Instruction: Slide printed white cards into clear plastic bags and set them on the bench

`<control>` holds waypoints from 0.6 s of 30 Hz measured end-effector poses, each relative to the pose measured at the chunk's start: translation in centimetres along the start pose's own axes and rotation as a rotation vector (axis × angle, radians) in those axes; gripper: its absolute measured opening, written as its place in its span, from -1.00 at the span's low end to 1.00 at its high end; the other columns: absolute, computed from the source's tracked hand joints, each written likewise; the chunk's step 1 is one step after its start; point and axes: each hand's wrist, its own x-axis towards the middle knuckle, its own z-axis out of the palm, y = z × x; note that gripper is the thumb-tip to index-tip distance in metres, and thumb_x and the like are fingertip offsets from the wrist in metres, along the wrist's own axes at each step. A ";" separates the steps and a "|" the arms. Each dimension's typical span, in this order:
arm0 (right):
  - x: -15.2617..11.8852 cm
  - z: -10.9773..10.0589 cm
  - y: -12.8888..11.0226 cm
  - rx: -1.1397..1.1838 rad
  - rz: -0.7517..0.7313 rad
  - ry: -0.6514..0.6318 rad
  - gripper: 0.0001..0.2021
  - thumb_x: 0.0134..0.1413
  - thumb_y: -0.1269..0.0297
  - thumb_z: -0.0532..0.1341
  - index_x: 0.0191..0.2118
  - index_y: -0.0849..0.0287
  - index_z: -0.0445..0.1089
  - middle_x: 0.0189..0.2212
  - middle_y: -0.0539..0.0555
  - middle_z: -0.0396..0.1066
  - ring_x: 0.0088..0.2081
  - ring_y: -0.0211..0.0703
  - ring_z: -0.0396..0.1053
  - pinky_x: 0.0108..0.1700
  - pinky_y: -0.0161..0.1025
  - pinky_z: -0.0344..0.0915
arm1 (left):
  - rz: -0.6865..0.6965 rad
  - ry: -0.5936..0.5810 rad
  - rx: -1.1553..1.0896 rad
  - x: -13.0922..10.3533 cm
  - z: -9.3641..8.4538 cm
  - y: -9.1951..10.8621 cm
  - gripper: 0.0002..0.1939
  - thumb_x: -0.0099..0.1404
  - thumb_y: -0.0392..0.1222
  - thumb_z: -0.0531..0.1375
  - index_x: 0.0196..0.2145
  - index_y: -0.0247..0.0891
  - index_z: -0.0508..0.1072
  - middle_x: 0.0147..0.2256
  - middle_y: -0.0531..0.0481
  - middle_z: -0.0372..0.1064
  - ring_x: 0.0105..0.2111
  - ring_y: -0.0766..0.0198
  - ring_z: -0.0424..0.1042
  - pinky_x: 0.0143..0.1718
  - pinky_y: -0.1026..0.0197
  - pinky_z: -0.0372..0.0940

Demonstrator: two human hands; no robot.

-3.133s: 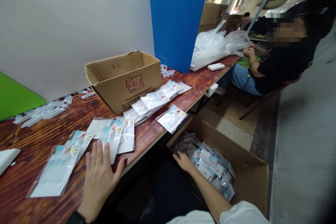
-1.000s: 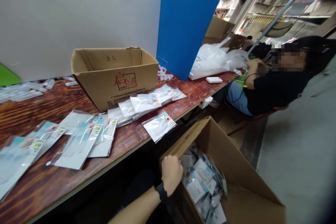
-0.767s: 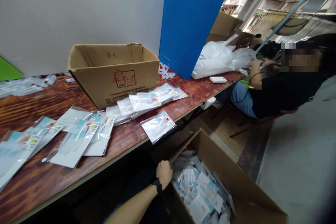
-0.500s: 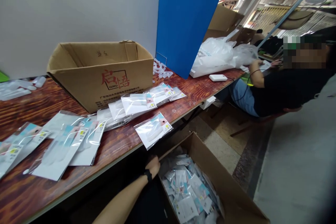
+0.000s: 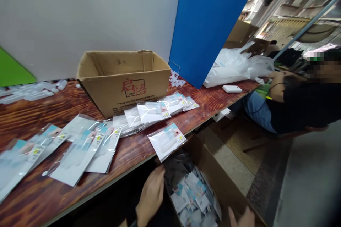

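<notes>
Below the table edge stands a cardboard box (image 5: 226, 181) filled with packaged cards (image 5: 195, 188) in clear sleeves. My left hand (image 5: 151, 195) is at its left rim, with the fingers bent together over the edge; motion blurs them a little. Low in the picture, my right hand (image 5: 242, 217) is partly cut off by the frame. Its thumb and fingers are apart against the inside of the box's right wall, with nothing seen between them. Just above the box, a packaged card (image 5: 167, 141) with clear plastic pieces overhangs the table edge.
On the wood-grain table (image 5: 128, 156) lie more packaged cards (image 5: 77, 156), loose translucent pieces (image 5: 39, 90) and an open carton (image 5: 125, 88) with red lettering. A blue panel (image 5: 207, 21) rises behind. A co-worker (image 5: 298, 95) sits at the right, near white plastic bags (image 5: 234, 64).
The view has swung left. The box has shifted further under the table edge. My right hand has come into view at its right wall, and my left hand has moved nearer along the rim.
</notes>
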 end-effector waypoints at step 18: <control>1.2 1.0 -36.0 -0.054 -1.071 -0.058 -0.32 0.02 0.00 0.12 0.22 0.17 -0.03 0.27 0.25 -0.21 0.23 0.31 -0.21 0.09 0.25 -0.03 | -0.196 0.670 0.245 11.2 -17.4 1.3 -0.29 0.16 0.24 -0.02 0.12 -0.30 0.19 0.11 -0.47 0.09 0.12 -0.31 0.01 -0.02 -0.40 -0.07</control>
